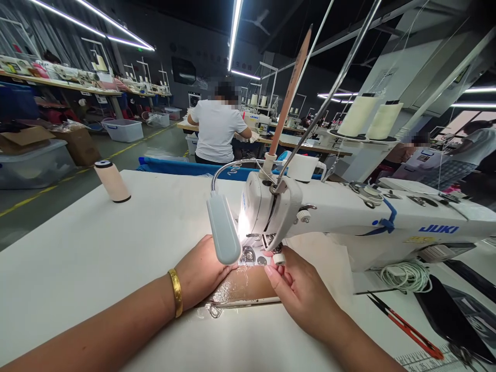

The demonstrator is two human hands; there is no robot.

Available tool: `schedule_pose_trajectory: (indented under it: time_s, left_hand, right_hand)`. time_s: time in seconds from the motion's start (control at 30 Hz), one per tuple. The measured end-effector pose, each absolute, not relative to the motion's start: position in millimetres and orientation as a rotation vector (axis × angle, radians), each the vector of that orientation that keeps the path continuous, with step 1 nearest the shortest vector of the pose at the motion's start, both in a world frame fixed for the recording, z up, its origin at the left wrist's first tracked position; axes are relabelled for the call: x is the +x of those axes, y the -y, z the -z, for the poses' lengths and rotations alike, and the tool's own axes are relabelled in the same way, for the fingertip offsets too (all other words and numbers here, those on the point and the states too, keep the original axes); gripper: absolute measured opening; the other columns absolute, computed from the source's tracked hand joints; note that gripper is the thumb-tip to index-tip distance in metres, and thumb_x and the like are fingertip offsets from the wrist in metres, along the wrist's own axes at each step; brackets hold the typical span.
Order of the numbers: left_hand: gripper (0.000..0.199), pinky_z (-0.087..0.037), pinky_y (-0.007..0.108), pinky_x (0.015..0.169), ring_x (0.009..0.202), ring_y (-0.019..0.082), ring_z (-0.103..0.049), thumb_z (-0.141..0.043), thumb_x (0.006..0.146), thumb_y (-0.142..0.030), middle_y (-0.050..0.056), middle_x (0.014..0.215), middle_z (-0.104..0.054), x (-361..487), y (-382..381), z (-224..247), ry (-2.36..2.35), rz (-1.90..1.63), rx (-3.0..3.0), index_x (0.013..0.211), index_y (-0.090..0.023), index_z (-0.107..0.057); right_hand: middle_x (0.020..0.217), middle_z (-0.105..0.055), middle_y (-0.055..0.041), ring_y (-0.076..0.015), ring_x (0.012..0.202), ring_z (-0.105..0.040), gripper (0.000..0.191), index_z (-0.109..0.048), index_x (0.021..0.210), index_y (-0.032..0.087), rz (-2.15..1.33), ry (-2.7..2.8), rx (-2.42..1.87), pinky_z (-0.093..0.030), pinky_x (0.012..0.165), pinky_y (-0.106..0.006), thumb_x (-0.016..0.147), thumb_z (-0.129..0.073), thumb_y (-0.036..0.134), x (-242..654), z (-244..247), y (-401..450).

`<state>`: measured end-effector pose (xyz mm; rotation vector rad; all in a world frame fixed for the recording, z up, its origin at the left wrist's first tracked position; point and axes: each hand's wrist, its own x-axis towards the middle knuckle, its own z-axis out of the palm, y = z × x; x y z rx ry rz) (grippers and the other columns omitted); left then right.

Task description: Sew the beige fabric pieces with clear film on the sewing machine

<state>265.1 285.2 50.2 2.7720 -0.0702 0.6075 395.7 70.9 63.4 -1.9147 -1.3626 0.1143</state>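
Note:
A white sewing machine [333, 206] stands on the white table, its lit head above both hands. My left hand [205, 271], with a gold bracelet at the wrist, rests beside the needle plate [251, 257], its fingertips partly hidden behind the grey lamp [223, 230]. My right hand [296, 292] is at the right of the plate, thumb and fingers closed near a small white knob [278, 258]; whether it grips the knob or something smaller is unclear. Between the hands lies a shiny brown cover plate [248, 284].
A peach thread cone [112, 181] stands at the table's far left. Red-handled tweezers [406, 325], a coiled pale cord [405, 276] and a black phone-like object [453, 315] lie at the right. Beyond the table, a person in white [217, 129] sits facing away.

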Motion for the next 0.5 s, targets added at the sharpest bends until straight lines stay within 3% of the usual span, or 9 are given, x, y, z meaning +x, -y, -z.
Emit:
schedule_pose_trajectory:
  time_s: [0.13,0.3,0.37,0.5]
  left_hand:
    - [0.035,-0.057,0.052,0.1,0.108,0.032,-0.069,-0.044,0.106,-0.032,0.01,0.111,-0.078,263,-293,-42,-0.026,-0.479,2.836,0.111,-0.021,-0.077]
    - [0.05,-0.052,0.061,0.105,0.123,0.041,-0.067,-0.042,0.109,-0.052,0.014,0.134,-0.073,255,-316,-23,0.016,-0.712,2.932,0.131,-0.022,-0.073]
    - [0.044,-0.054,0.054,0.104,0.121,0.039,-0.069,-0.045,0.108,-0.05,0.01,0.135,-0.074,253,-320,-20,0.09,-0.783,2.908,0.132,-0.025,-0.072]
    - [0.028,-0.057,0.032,0.085,0.109,0.027,-0.074,-0.055,0.107,-0.034,0.001,0.126,-0.076,249,-299,-30,0.282,-0.694,2.794,0.128,-0.03,-0.072]
  right_hand:
    - [0.081,-0.061,-0.0006,-0.0181,0.071,-0.058,0.022,-0.056,0.089,0.023,-0.163,1.449,-1.988,-0.045,0.065,-0.03,0.108,-0.047,0.029,403,-85,-59]
    - [0.099,-0.071,-0.003,-0.0206,0.091,-0.065,0.016,-0.068,0.112,0.023,-0.094,1.461,-2.088,-0.049,0.08,-0.033,0.109,-0.053,0.023,423,-118,-21]
    - [0.101,-0.072,-0.0046,-0.0222,0.095,-0.066,0.018,-0.069,0.114,0.022,-0.03,1.446,-2.14,-0.05,0.084,-0.034,0.109,-0.052,0.022,424,-122,1]
    - [0.11,-0.073,-0.0089,-0.0247,0.102,-0.065,0.022,-0.07,0.121,0.02,0.032,1.462,-2.181,-0.054,0.09,-0.038,0.108,-0.052,0.018,401,-102,38]
